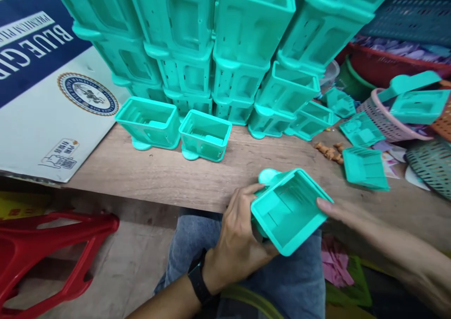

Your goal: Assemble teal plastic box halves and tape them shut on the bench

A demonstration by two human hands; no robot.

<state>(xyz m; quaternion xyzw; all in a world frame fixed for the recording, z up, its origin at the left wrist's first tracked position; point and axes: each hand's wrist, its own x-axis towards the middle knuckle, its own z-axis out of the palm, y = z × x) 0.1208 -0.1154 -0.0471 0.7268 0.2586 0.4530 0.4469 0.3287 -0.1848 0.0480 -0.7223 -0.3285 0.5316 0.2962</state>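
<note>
A teal plastic box-shaped part (289,211) is tilted over the near edge of the wooden table (169,173), its open side facing me. My left hand (239,239) grips its left wall and underside; a black watch sits on that wrist. My right hand (340,211) reaches in from the right, with a fingertip touching the part's right rim. Beyond it, a tall stack of identical teal parts (218,46) rises at the back of the table. Two single ones (150,121) (206,135) stand in front of that stack.
A printed cardboard sheet (45,89) covers the table's left. Loose teal pieces (364,167) and small brown bits (329,151) lie at right, near a pink basket (387,121) and other baskets. A red plastic stool (45,258) stands on the floor at lower left.
</note>
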